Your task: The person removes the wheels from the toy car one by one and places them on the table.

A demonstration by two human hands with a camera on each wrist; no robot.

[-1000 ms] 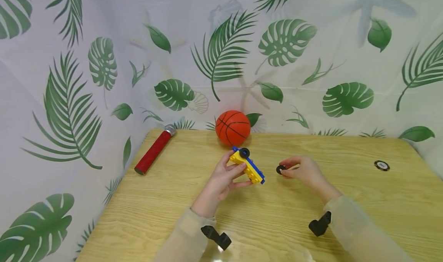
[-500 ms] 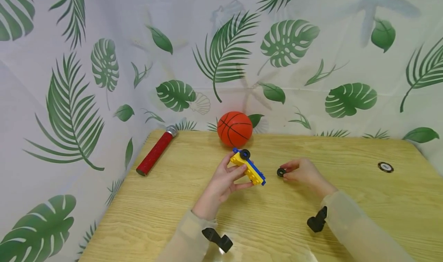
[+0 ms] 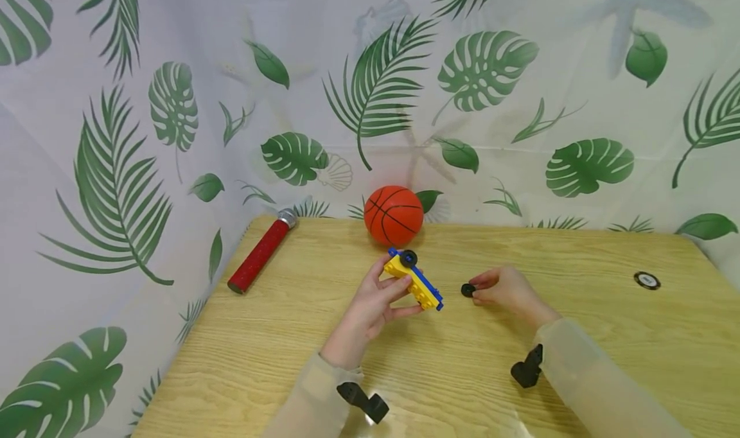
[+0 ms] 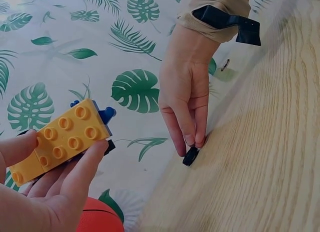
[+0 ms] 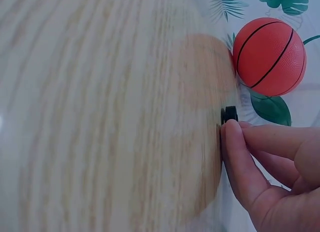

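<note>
In the head view my left hand (image 3: 370, 300) grips a small toy car (image 3: 421, 286) with a yellow studded brick body and a blue base. One black wheel (image 3: 408, 258) shows at its upper end. The yellow studs of the car (image 4: 65, 137) face the left wrist camera, with thumb and fingers at its edges. To the right, my right hand (image 3: 511, 291) pinches a loose black toy wheel (image 3: 467, 290) between thumb and fingertips, just at or above the tabletop. The wheel (image 5: 230, 113) pokes out past the fingertips in the right wrist view. Car and loose wheel are apart.
An orange-red basketball (image 3: 394, 216) sits at the table's back edge, behind the car. A red microphone (image 3: 263, 252) with a silver head lies at the left edge. Far right lies a round black-and-white chip (image 3: 647, 280). A leaf-patterned cloth (image 3: 324, 72) hangs behind the wooden table (image 3: 243, 361).
My right hand, still pinching the wheel, has dropped slightly toward the near side, and the wheel has turned a little. The left hand holds the car almost still. The head view has shifted slightly.
</note>
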